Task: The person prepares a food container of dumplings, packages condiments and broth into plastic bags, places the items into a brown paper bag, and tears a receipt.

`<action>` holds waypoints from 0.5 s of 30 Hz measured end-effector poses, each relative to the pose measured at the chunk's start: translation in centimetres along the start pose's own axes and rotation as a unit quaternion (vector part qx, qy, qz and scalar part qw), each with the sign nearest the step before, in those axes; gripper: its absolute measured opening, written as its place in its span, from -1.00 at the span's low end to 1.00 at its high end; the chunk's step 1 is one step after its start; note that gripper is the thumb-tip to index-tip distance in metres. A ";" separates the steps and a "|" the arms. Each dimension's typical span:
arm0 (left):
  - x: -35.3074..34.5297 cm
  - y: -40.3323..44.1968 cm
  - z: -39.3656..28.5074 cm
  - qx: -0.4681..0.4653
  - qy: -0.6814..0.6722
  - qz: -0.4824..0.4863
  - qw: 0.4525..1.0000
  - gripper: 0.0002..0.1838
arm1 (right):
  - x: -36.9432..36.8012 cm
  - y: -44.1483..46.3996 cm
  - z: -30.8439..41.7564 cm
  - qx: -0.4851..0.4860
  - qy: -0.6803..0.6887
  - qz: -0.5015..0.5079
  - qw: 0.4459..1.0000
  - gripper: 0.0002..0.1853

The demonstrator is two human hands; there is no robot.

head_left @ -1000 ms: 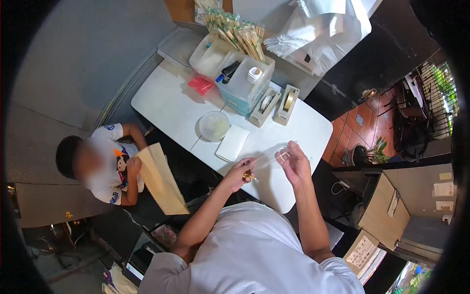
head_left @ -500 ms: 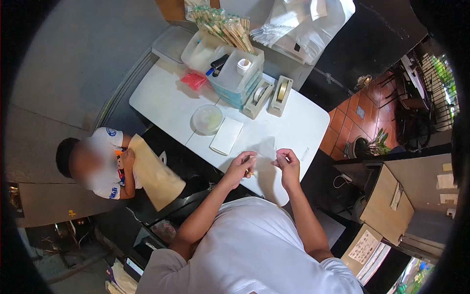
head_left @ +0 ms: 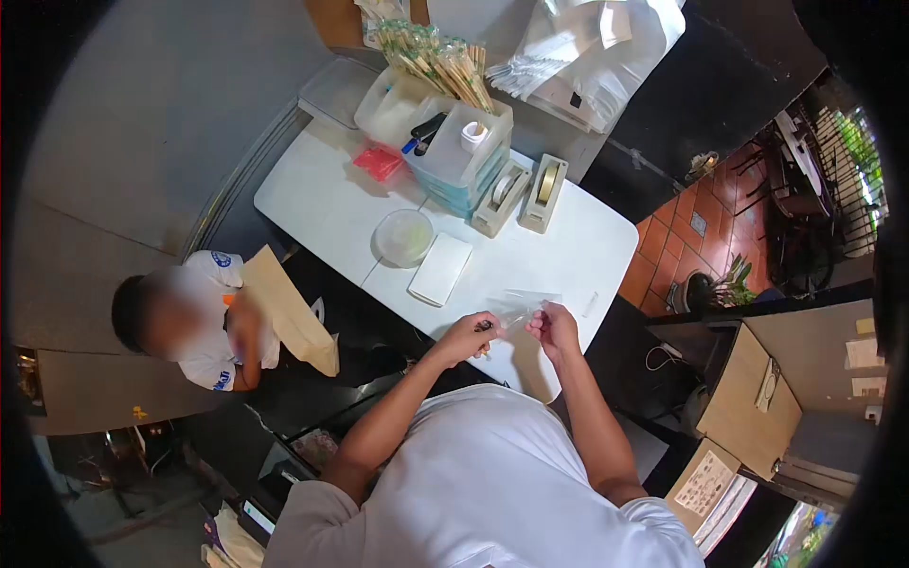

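A small clear plastic bag [head_left: 526, 305] is stretched above the near end of the white table. My right hand [head_left: 557, 333] pinches the bag's edge between thumb and fingers. Beside it, at the bag's left side, my left hand [head_left: 468, 339] is closed; a small dark bit and a yellowish bit show at its fingers, too small to name. Just beyond my left hand lies a white rectangular box or pad [head_left: 440, 269]. A round clear container [head_left: 403, 238] with something pale green in it stands to the left of that.
Two tape dispensers [head_left: 543, 194] stand by a drawer unit [head_left: 459, 175] topped with wrapped chopsticks [head_left: 440, 62]. A red packet [head_left: 379, 163] lies on the white table [head_left: 317, 175]. Plastic bags [head_left: 592, 57] hang at the back. At left, a person holds a brown paper bag [head_left: 289, 312].
My hands have dipped slightly, and the plastic bag has shifted and changed shape between them. The person at left has moved the paper bag, which now looks more folded.
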State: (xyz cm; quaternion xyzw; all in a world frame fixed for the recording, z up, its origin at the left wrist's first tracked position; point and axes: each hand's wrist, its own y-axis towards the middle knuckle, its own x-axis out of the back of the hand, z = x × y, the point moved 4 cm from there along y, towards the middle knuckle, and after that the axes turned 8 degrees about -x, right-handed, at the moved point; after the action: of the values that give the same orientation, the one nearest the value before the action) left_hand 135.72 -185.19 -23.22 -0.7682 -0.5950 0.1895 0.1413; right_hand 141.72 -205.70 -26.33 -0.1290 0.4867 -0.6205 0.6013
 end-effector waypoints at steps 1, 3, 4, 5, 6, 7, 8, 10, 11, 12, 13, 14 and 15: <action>0.0 0.0 0.2 -0.001 -0.006 -0.009 1.000 -0.75 | -0.1 0.0 0.0 -0.015 0.025 -0.006 1.000 -0.77; 0.0 0.1 0.6 -0.008 -0.016 -0.036 0.999 -0.75 | 0.3 -0.4 0.0 -0.021 0.059 -0.037 0.997 -0.76; 0.0 0.1 0.8 -0.012 -0.021 -0.051 0.998 -0.74 | -0.7 -2.4 0.6 -0.011 0.068 -0.062 0.996 -0.75; 0.1 0.1 0.9 -0.020 -0.027 -0.063 0.997 -0.76 | -1.2 -3.6 0.8 -0.002 0.077 -0.086 0.993 -0.74; 0.1 0.1 0.9 -0.028 -0.033 -0.076 0.996 -0.77 | -0.6 -3.4 0.4 0.032 0.004 -0.082 0.996 -0.72; 0.1 0.0 0.7 -0.036 -0.039 -0.089 0.995 -0.78 | -0.1 -3.5 -0.1 0.066 -0.070 -0.078 0.992 -0.69; 0.2 -0.1 0.5 -0.043 -0.006 -0.094 0.995 -0.78 | 0.2 -3.4 -0.4 0.100 -0.143 -0.074 0.982 -0.67; 0.2 -0.4 0.2 -0.054 0.060 -0.102 0.991 -0.78 | -0.5 -3.6 -1.1 0.083 -0.227 -0.007 0.970 -0.66; 0.0 -0.6 -0.1 -0.064 0.078 -0.105 0.989 -0.77 | -1.2 -4.0 -1.5 0.074 -0.267 0.026 0.960 -0.65; -0.2 -0.7 -0.3 -0.073 0.096 -0.108 0.987 -0.77 | -1.7 -3.6 -2.0 0.068 -0.278 0.032 0.958 -0.69; -0.4 -0.6 -0.4 -0.083 0.114 -0.110 0.984 -0.76 | -2.0 -3.1 -2.4 0.049 -0.277 0.044 0.959 -0.72; -0.6 -0.5 -0.2 -0.103 0.124 -0.106 0.981 -0.76 | -2.4 -2.6 -2.7 0.030 -0.276 0.057 0.959 -0.76; -0.7 -0.3 0.2 -0.121 0.134 -0.102 0.978 -0.76 | -2.4 -2.0 -3.2 0.011 -0.276 0.071 0.958 -0.79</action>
State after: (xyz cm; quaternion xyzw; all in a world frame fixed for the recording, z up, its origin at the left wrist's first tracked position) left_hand 135.19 -185.77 -23.16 -0.7332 -0.6646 -0.0038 0.1439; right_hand 138.67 -202.55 -25.38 -0.2538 0.3029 -0.5218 0.7560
